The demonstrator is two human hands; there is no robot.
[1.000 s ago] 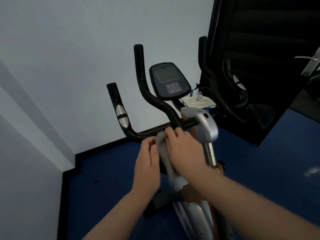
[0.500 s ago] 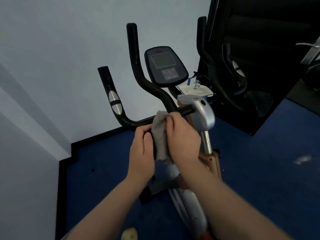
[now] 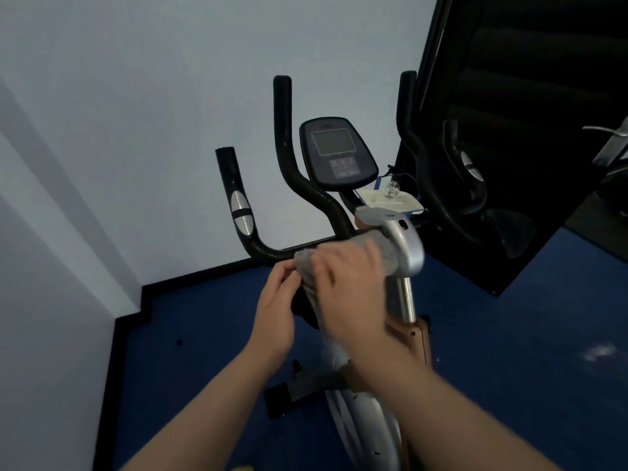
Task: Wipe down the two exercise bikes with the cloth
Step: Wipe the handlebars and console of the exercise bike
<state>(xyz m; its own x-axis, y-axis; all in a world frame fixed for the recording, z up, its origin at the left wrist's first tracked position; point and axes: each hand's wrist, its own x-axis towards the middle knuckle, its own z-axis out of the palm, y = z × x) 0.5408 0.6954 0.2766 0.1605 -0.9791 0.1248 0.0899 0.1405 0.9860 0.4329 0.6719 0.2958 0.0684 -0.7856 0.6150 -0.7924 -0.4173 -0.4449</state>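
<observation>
Now both hands, right hand (image 3: 343,287) and left hand (image 3: 275,311), grip the crumpled grey cloth (image 3: 306,266) against the black handlebar (image 3: 272,254).

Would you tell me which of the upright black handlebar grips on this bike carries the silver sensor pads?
The short outer grip on the left; two silver pads sit on it. The taller inner grip beside it is plain black.
</observation>
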